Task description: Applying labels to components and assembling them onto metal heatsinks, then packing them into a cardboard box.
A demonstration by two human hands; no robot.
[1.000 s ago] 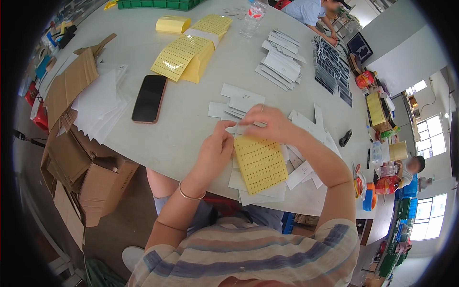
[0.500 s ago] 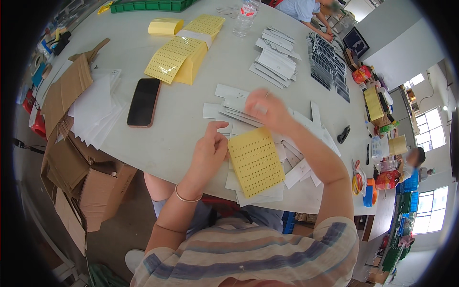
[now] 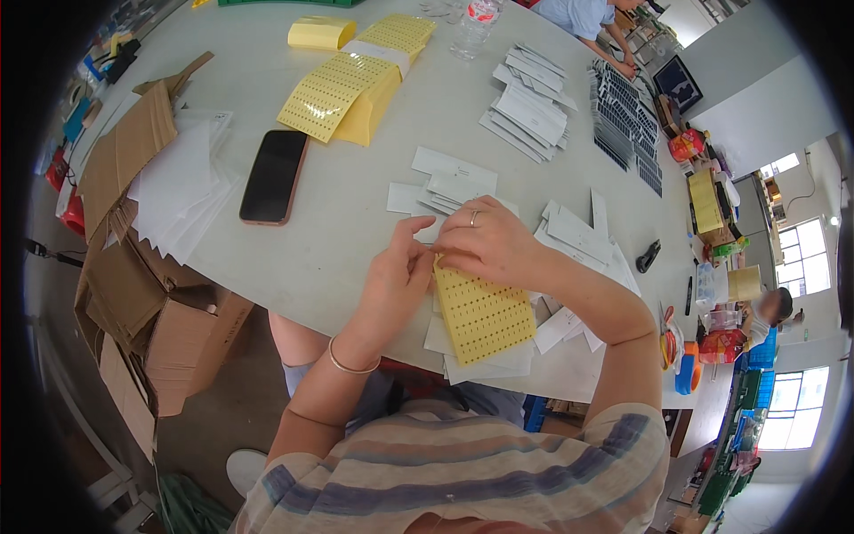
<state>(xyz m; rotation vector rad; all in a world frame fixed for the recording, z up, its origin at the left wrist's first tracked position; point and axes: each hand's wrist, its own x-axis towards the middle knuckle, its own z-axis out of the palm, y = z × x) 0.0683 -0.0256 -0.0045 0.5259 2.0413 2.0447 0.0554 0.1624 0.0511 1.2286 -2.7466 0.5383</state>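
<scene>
A yellow sheet with rows of small dark marks point(image 3: 487, 322), apparently a label sheet, lies slightly tilted over white paper pieces in front of me. My left hand point(image 3: 402, 271) is closed at its upper left corner, index finger bent over the top. Meeting it there, my right hand point(image 3: 487, 238) reaches across the sheet's top edge with fingers pinched together. The fingertips hide whatever small piece may be between them. Just beyond my hands lie white printed slips point(image 3: 458, 176), loosely overlapping. More white slips point(image 3: 578, 233) spread beside my right forearm.
A black phone point(image 3: 273, 178) lies at left, near white sheets point(image 3: 182, 191) and cardboard point(image 3: 129, 169). Farther back are banded yellow sheets point(image 3: 342, 84), a water bottle point(image 3: 476, 28), stacked white slips point(image 3: 531, 105) and dark strips point(image 3: 625, 120). A black cutter point(image 3: 648, 255) lies right.
My right hand has come back from over the white slips to the yellow sheet's upper left corner, joining my left hand. The view has shifted slightly.
</scene>
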